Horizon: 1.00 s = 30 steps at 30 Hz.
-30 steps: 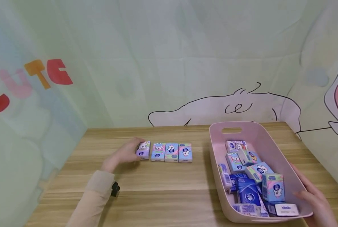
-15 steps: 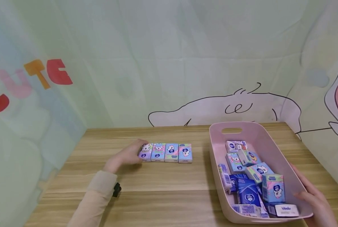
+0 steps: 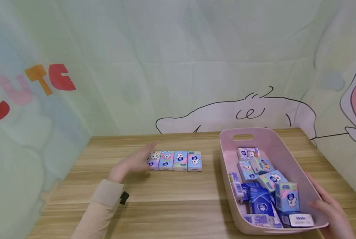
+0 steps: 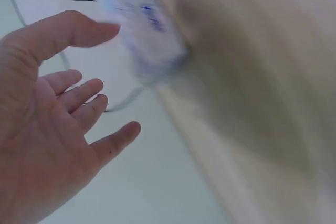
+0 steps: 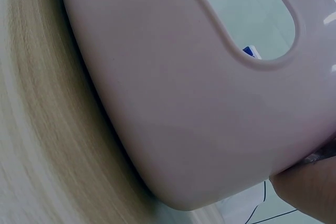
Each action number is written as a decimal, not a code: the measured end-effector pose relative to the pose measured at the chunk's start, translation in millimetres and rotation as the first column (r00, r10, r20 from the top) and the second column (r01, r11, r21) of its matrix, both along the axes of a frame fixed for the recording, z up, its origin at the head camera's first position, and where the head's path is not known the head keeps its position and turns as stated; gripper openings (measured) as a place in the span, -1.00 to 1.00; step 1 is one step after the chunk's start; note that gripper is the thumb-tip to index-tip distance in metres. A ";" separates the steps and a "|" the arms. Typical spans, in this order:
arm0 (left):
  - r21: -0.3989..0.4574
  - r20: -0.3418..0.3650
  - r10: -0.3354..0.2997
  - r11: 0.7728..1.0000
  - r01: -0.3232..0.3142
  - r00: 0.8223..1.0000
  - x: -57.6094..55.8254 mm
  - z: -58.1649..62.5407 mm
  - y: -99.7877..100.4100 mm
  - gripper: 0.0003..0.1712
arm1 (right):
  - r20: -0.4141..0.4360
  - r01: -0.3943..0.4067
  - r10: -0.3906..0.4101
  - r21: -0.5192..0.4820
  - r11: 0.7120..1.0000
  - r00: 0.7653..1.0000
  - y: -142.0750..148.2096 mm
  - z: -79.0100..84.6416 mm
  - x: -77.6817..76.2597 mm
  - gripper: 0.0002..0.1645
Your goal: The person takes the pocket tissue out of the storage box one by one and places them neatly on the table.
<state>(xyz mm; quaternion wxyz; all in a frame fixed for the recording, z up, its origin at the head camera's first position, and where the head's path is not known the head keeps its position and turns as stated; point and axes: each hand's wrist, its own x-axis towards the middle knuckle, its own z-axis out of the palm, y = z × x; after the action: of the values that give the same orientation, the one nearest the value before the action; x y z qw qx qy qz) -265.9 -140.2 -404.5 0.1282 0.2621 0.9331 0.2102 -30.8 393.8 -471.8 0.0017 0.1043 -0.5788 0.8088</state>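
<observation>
Left of the basket (image 3: 267,141) I see four tissue packs (image 3: 178,160) in a row; at their end farthest from it, my left hand (image 3: 133,163) is released. My right hand (image 3: 333,209) grips its right rim.

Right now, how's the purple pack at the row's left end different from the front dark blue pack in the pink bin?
The purple pack shows a cartoon; the dark blue pack has paler streaks. The purple pack lies on the table; the dark blue pack is in the bin. Both carry a logo.
</observation>
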 end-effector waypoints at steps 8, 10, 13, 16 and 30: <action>-0.019 -0.130 -0.103 0.995 0.101 0.986 17.4 43.9 40.1 0.06 | 0.066 0.055 -0.058 0.051 0.997 0.996 -1.4 5.5 0.9 -0.13; -0.043 -0.168 -0.129 0.991 0.123 0.977 23.1 54.6 52.3 0.00 | 0.085 0.075 -0.081 0.073 0.995 0.993 -2.0 6.0 0.9 -0.13; -0.059 -0.205 -0.175 0.984 0.166 0.963 31.9 69.6 71.8 -0.05 | 0.118 0.101 -0.114 0.108 0.989 0.987 -3.1 5.8 1.1 -0.14; -0.073 -0.220 -0.231 0.973 0.220 0.948 41.5 83.5 91.1 -0.07 | 0.140 0.122 -0.141 0.137 0.983 0.980 -3.5 6.0 1.0 -0.14; -0.302 -0.173 -0.459 0.867 0.396 0.872 77.4 107.6 199.1 -0.08 | 0.052 0.053 -0.056 0.055 0.997 0.997 -4.2 3.5 -0.5 -0.12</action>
<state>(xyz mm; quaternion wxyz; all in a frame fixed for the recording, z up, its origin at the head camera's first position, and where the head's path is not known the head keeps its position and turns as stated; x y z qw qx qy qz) -188.5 58.9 -296.9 0.0913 0.4679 0.8788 0.0206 -31.3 389.6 -468.3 0.0054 0.0669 -0.6026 0.7952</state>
